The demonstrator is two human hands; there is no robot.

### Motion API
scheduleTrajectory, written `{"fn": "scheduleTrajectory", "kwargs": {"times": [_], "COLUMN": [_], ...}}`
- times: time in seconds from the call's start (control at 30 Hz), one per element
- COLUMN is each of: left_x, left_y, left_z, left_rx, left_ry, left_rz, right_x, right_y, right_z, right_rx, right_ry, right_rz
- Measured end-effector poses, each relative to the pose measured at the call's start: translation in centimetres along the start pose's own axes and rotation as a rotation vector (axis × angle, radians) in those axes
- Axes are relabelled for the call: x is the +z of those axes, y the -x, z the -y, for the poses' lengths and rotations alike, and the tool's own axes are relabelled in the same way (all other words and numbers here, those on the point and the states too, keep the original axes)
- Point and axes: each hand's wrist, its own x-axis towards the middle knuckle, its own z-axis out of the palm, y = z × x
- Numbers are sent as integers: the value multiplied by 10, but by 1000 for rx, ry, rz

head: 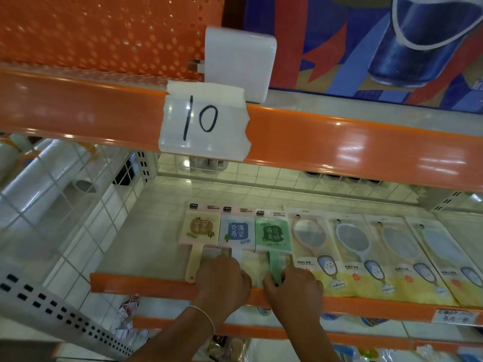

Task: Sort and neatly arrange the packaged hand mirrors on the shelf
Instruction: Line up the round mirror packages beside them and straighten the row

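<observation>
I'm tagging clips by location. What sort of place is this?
Most likely a retail shop aisle: orange-edged display shelves, rows of packaged hand mirrors laid out for sale, and a taped label reading 10.

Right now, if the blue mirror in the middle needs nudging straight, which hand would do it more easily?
Probably the left hand: it lies over the blue mirror's handle, while the right hand grips the green mirror's handle.

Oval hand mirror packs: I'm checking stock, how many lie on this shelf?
4, in a row right of the square mirrors: first, second, third, fourth partly cut off; more may lie beyond the frame.
</observation>
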Motion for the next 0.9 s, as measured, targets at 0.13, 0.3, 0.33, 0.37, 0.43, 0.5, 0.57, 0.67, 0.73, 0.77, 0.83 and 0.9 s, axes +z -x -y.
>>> {"fn": "scheduleTrajectory", "kwargs": {"times": [0.13, 0.3, 0.33, 0.37, 0.43, 0.5, 0.57, 0.67, 0.73, 0.77, 0.83, 0.9], "left_x": [-1, -14, -16, -17, -13, -4, 1, 11, 14, 15, 18, 20], "left_y": [1, -12, -20, -29, -49, -66, -75, -82, -81, -81, -82, -82], "left_z": [1, 22, 32, 43, 67, 87, 99, 106, 106, 107, 107, 107], "left_rx": [23, 51, 86, 124, 182, 184, 158, 170, 190, 194, 195, 184], "left_ry": [-34, 29, 73, 124, 175, 194, 252, 311, 353, 366, 384, 406], "left_rz": [-22, -225, -307, -385, -479, -400, -265, -157, -171, -173, -184, -187], "right_x": [0, 1, 0, -3, -8, -12, -11, -2, 6, 9, 13, 16], "right_y": [1, 0, -2, -6, -16, -27, -36, -42, -40, -39, -37, -37], "right_z": [-3, -2, 0, 5, 16, 31, 44, 56, 57, 56, 56, 56], "right_rx": [-5, -33, -73, -113, -180, -249, -310, -317, -305, -303, -304, -304], "right_ry": [-8, -89, -91, -95, -77, -42, -10, 15, 46, 61, 69, 70], "right_rz": [0, -127, -165, -198, -183, -77, 64, 196, 234, 237, 221, 214]}}
